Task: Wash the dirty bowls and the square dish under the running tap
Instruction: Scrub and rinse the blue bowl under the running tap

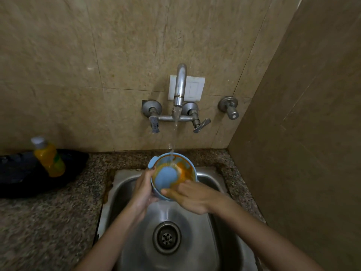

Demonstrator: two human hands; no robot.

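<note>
One worktop: speckled granite, wrapping the sink from 7 to 1 o'clock.
One sink: steel, set into the worktop.
One black bundle: on the worktop at 9 o'clock of the sink; what it is, I cannot tell.
One tap: wall-mounted at 12 o'clock, two handles, water streaming into the bowl.
One bowl: pale blue, lug at its 10 o'clock rim, orange smears on the inner wall, held over the sink's far end.
Left hand: curled round the bowl's 8 o'clock wall.
Right hand: fingers straight, pressed together, laid over the 5 o'clock rim.
One bottle: yellow liquid, grey cap, against the bundle.
One drain: 6 o'clock of the bowl.
</note>
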